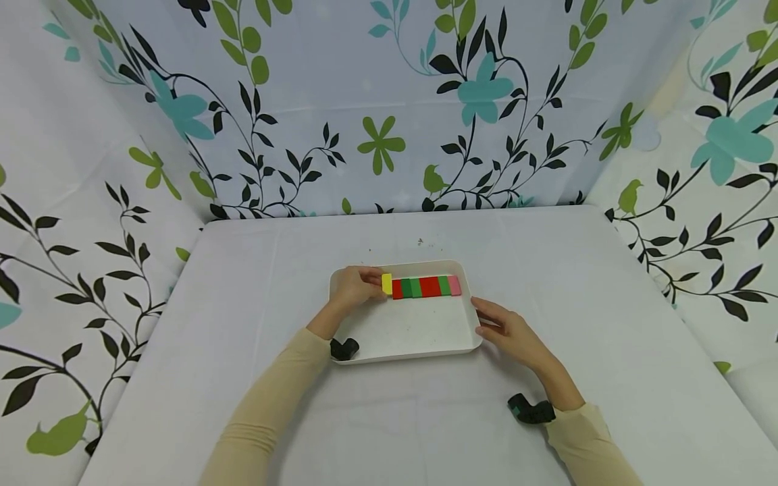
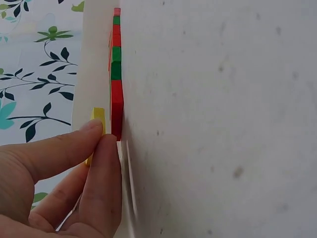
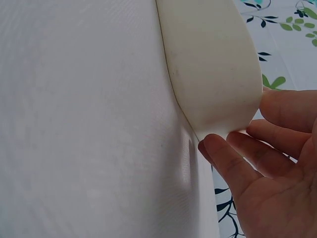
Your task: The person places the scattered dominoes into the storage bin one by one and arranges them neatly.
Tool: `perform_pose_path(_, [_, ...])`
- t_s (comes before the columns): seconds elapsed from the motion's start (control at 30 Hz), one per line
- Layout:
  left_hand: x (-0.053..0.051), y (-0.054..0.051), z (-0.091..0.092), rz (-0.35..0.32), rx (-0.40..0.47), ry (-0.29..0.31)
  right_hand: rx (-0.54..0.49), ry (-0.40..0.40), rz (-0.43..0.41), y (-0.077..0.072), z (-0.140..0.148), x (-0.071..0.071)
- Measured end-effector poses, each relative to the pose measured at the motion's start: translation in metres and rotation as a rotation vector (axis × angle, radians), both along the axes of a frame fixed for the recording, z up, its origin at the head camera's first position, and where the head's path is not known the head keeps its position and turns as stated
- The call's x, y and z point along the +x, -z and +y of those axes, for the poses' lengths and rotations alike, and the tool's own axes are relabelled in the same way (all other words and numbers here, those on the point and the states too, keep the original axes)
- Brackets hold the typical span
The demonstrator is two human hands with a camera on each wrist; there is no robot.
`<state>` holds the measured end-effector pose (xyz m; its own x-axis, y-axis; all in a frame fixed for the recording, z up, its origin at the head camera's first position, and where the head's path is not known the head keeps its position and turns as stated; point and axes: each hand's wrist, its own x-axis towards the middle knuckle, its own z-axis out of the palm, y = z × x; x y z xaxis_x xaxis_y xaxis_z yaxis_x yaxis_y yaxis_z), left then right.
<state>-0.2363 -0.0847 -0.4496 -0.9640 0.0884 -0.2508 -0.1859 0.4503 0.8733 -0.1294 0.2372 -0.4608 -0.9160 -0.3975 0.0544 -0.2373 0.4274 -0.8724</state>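
A white tray (image 1: pixel 413 337) lies on the table, with a row of flat coloured blocks along its far side: red (image 1: pixel 430 287), green (image 1: pixel 406 288) and, at the right end, pink (image 1: pixel 454 285). My left hand (image 1: pixel 355 286) is over the tray's far left corner, pinching a yellow block (image 2: pixel 98 115) between thumb and fingers. That block is beside the row's left red block (image 2: pixel 117 106); whether they touch is unclear. Against the tray's right outer wall (image 3: pixel 213 64) rest the fairly straight fingers of my right hand (image 1: pixel 509 334). Its thumb (image 3: pixel 225 156) is by the wall's lower edge.
A white cloth covers the table (image 1: pixel 413 418). Leaf-patterned curtains (image 1: pixel 377 101) hang behind and at both sides. Black wrist devices (image 1: pixel 531 410) are on both wrists, the left one overlapping the tray's near left corner in the head view. Small dark specks dot the cloth behind the tray.
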Motion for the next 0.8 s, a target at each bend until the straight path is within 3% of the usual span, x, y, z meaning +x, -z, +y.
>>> perform_pose_path(0.37, [0.0006,0.0009,0.0002,0.016,-0.001,0.01,0.002,0.002,0.033,-0.0001,-0.0011,-0.0003])
perform_pose_path(0.8, [0.0024,0.0008,0.0014,0.014,-0.017,0.021,-0.008,0.0,0.002,0.0002,-0.0003,0.0007])
